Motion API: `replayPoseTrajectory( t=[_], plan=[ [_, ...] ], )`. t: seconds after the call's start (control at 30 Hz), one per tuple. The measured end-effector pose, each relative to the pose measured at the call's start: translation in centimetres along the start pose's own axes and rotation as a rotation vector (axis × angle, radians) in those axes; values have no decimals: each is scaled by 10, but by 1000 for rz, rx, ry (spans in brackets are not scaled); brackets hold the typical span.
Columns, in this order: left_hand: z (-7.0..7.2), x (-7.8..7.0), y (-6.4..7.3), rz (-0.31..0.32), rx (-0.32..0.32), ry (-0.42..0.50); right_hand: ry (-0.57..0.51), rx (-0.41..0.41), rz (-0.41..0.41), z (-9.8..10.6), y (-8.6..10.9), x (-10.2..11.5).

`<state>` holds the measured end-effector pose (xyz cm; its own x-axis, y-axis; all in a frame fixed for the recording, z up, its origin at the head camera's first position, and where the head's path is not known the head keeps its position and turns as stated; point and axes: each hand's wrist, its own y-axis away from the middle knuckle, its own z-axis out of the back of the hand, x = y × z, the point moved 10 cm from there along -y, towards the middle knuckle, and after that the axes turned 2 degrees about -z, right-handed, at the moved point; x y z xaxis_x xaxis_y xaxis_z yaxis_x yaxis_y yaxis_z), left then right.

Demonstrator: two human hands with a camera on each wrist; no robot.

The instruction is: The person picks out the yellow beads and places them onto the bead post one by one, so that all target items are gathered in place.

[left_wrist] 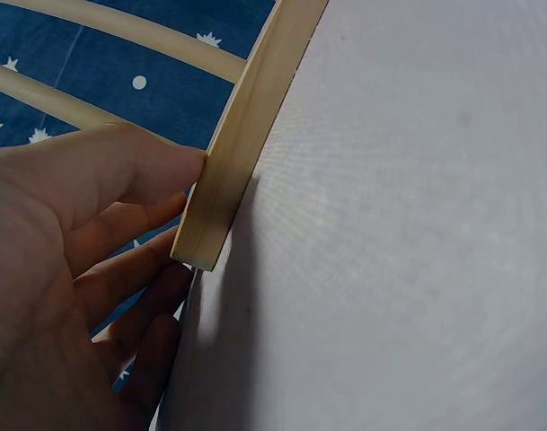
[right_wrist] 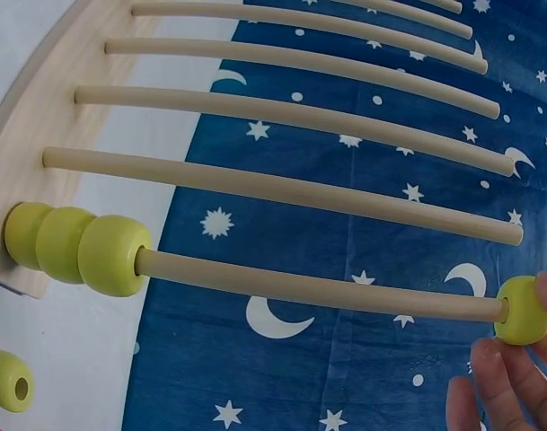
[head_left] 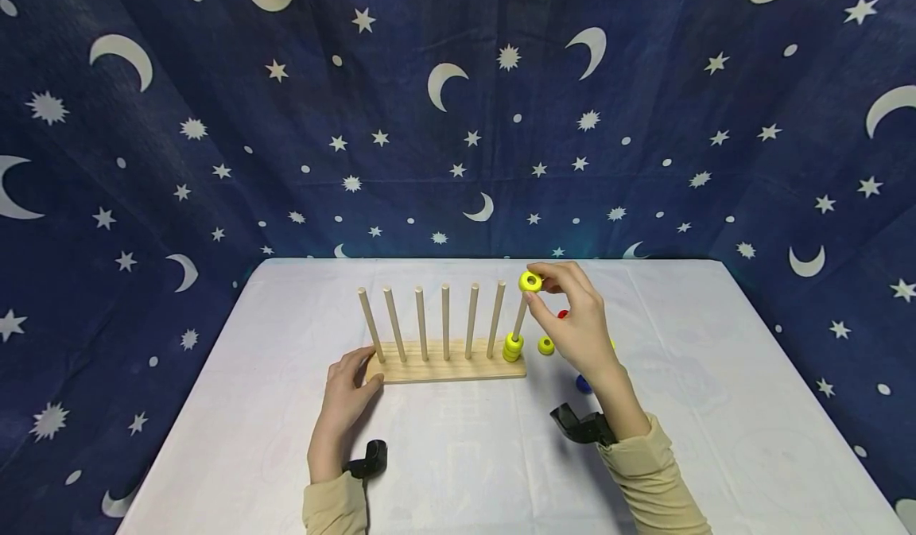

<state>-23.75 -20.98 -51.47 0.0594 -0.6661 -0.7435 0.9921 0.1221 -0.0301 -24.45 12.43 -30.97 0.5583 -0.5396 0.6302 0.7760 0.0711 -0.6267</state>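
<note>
A wooden peg stand (head_left: 447, 372) with a row of several upright pegs sits on the table. My left hand (head_left: 347, 392) holds its left end, thumb at the front edge and fingers behind; the left wrist view shows the thumb (left_wrist: 165, 166) against the wood. With thumb and fingertips, my right hand (head_left: 576, 320) pinches a yellow bead (head_left: 530, 281) at the top of the rightmost peg. In the right wrist view that bead (right_wrist: 522, 311) has the peg's tip at its hole. Three yellow beads (right_wrist: 111, 256) are stacked at the foot of the same peg; the other pegs are bare.
Right of the stand lie a loose yellow bead (head_left: 546, 345), a red bead (head_left: 563, 314) and a blue bead (head_left: 584, 384), the last two partly hidden by my right hand and arm. A star-and-moon cloth (head_left: 458, 193) hangs behind the white table (head_left: 444, 455).
</note>
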Motion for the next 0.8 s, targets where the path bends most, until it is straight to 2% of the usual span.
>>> replayPoseTrajectory(
  t=[0.3,0.8],
  plan=[
    [-1,0,-1,2,6,1,-16,-1,2,-3,3,-5],
    [-1,0,0,-4,7,-7,-19,26,-60,-5,8,-12]
  ],
)
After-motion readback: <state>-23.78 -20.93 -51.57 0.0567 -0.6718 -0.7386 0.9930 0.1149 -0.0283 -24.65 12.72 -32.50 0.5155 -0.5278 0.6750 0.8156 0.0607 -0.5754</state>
